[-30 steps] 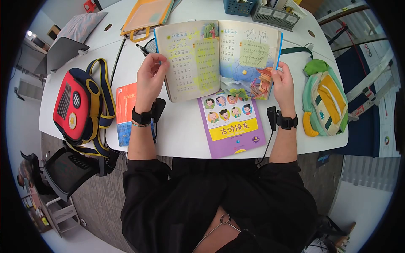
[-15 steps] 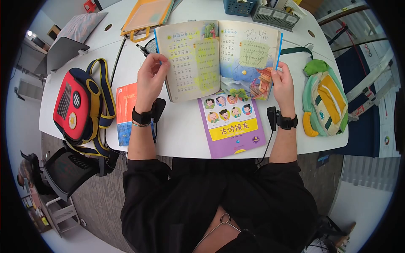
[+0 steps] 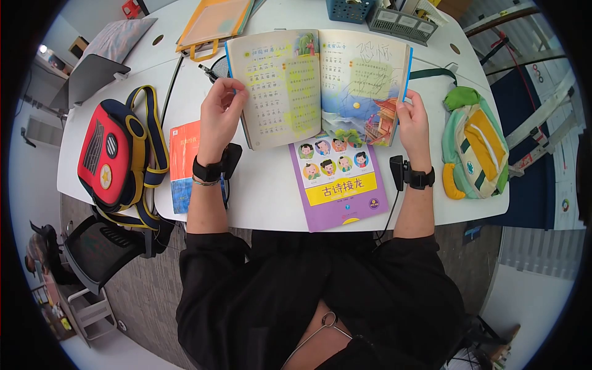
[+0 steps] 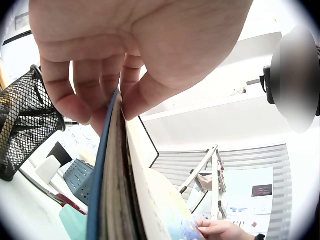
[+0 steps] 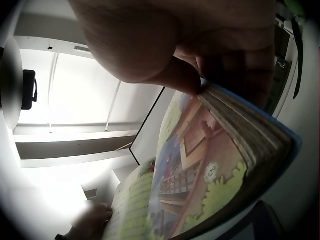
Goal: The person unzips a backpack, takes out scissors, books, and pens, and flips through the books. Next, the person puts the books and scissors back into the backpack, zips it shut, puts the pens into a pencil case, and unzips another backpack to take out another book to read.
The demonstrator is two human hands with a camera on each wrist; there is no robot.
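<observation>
An open picture book (image 3: 280,92) with blue cover edges is held up over the desk, its pages facing me. On the left page are lines of text with yellow-green highlighting; the right page has a painted scene and pencil scribbles. My left hand (image 3: 221,111) pinches the left edge between thumb and fingers, the thumb on the page side in the left wrist view. At the opposite edge my right hand (image 3: 414,123) grips the book, thumb on the picture page and fingers behind the cover. Below the open book lies a purple book (image 3: 342,213) with cartoon faces.
An orange and blue book (image 3: 185,166) lies by my left forearm. A red and navy backpack (image 3: 111,154) stands at the left, a green and yellow bag (image 3: 478,148) at the right. Behind are a mesh pen holder (image 4: 30,115), a yellow-edged folder (image 3: 216,28) and a blue basket (image 3: 349,10).
</observation>
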